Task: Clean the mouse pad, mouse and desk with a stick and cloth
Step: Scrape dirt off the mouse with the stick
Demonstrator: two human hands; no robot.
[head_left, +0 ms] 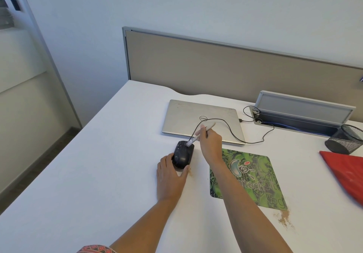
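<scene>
A black wired mouse [183,155] lies on the white desk [98,174], left of the green patterned mouse pad [253,176]. My left hand [170,176] grips the mouse's near end, holding it still. My right hand [210,144] is closed around a thin pale stick [200,132] whose white tip touches the far top of the mouse. A red cloth [347,172] lies at the desk's right edge. Brown dust sits on the desk beside the mouse [190,172] and off the pad's near right corner [283,217].
A closed silver laptop [188,115] lies behind the mouse, with the mouse cable [233,134] looping across it. A black mesh pen holder [347,139] and an open cable tray [294,119] stand at the back right. A beige partition [216,64] borders the desk's far side.
</scene>
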